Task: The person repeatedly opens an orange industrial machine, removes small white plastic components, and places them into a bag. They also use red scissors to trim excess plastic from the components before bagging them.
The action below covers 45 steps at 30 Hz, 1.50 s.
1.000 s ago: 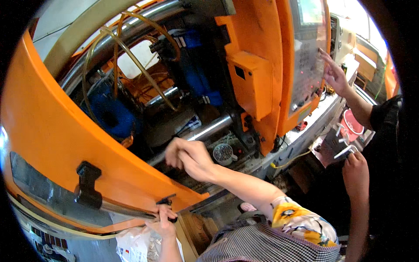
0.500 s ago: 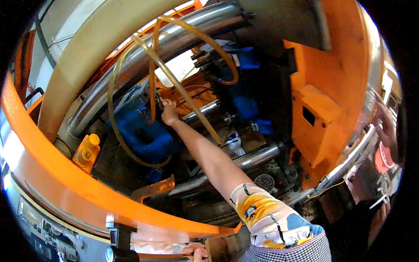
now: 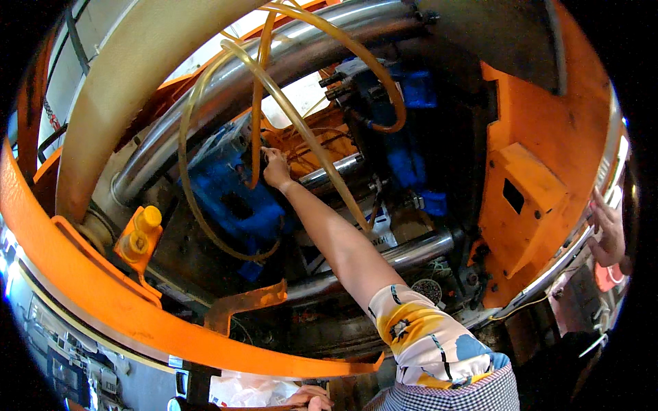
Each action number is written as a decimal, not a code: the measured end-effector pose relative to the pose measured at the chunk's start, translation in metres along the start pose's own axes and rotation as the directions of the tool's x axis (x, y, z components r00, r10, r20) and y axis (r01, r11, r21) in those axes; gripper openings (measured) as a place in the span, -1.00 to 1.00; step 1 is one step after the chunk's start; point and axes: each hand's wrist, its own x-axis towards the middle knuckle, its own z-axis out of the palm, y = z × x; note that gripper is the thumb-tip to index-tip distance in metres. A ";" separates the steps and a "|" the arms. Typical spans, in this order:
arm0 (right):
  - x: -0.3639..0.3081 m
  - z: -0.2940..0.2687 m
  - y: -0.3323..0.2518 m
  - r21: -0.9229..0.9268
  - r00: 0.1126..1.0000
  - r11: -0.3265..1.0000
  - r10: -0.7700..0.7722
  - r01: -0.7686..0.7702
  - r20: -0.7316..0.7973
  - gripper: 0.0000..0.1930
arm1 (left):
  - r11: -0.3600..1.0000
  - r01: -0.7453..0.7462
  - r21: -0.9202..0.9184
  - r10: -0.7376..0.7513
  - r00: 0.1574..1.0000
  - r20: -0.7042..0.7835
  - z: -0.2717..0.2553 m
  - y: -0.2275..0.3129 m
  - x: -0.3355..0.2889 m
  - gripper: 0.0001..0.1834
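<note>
My right hand [image 3: 276, 168] reaches deep into an orange machine, the arm in a flowered sleeve [image 3: 425, 335]. Its fingers are bent together at the inner face of a blue mould block [image 3: 219, 185]; what lies under the fingertips is too small to make out. A yellowish hose [image 3: 301, 123] loops in front of the block, close by the hand. Facing it across the gap stands a second blue mould half [image 3: 404, 164]. At the lower edge my left hand [image 3: 312, 396], partly cut off, has curled fingers beside a clear plastic bag [image 3: 250, 389]; what it grips is hidden.
Thick chrome bars [image 3: 308, 51] cross the machine above and below the arm. An orange frame [image 3: 123, 308] curves along the near left, with a bent orange bracket [image 3: 243, 305]. A yellow-capped fitting [image 3: 140, 233] stands left. At the right edge shows another person's hand [image 3: 606, 229].
The view has shifted, so the machine sits farther right in it. My right hand stays at the blue mould block, its fingers more bent than before. My left hand has hardly moved.
</note>
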 end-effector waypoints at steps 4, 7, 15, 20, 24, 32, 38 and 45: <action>0.000 -0.002 0.001 -0.040 1.000 0.999 -0.028 0.028 -0.007 -0.40 | 0.999 -0.037 0.002 0.037 0.999 0.023 -0.002 -0.001 -0.002 -0.72; -0.009 -0.021 -0.002 -0.041 0.994 0.999 -0.038 0.034 -0.098 -0.44 | 0.996 0.046 -0.080 -0.047 0.999 -0.010 0.001 -0.005 -0.004 -0.74; -0.253 -0.195 -0.106 0.160 0.930 0.916 -0.363 0.368 -0.062 -0.73 | 1.000 -0.011 -0.001 0.011 0.999 -0.030 0.006 -0.014 -0.008 -0.61; -0.401 -0.303 -0.086 -0.092 0.956 0.962 -0.267 0.257 -0.120 -0.85 | 0.988 -0.146 0.059 0.126 0.957 0.262 0.025 0.005 -0.005 -0.62; -0.477 -0.344 -0.061 -0.244 0.952 0.968 -0.014 -0.064 -0.305 -0.88 | 0.970 -0.121 -0.209 0.194 0.906 0.375 0.059 0.015 -0.010 -0.82; -0.563 -0.362 -0.058 -0.519 0.974 0.845 0.010 -0.131 -0.228 -0.65 | 0.900 -0.145 -0.410 0.353 0.794 0.494 0.115 -0.009 -0.017 -0.86; -0.575 -0.367 -0.052 -0.555 0.975 0.815 0.052 -0.167 -0.218 -0.64 | 0.910 -0.118 -0.398 0.331 0.785 0.524 0.143 -0.001 -0.024 -0.88; -0.584 -0.368 -0.013 -0.884 0.665 0.374 0.740 -0.279 0.103 -0.75 | 0.891 -0.238 -0.388 0.426 0.733 0.530 0.179 -0.012 -0.025 -0.91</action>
